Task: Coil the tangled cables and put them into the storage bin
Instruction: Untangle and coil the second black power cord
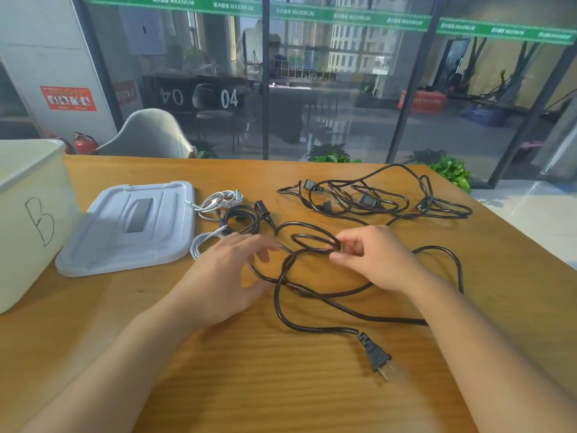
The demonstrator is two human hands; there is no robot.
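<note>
1. Nearest us, low in the frame, one two-pin plug (378,359) lies on the worktop (249,385), ending a loose black cable (312,326).
2. At centre we see two hands: the right hand (374,260) pinches one small loop (312,242) of that cable; the left hand (231,273) hovers with fingers relaxed, grasping nothing.
3. Left of centre: one grey lid (131,226), two white cables (218,203), one coiled black cable (242,215).
4. Upper right: one black tangle (374,195).
5. Far left edge: one storage bin (28,214), marked "B".

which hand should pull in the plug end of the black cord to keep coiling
Left. The right hand already pinches the small loop of the black cord, while the left hand is open and free; the plug lies near.
</note>
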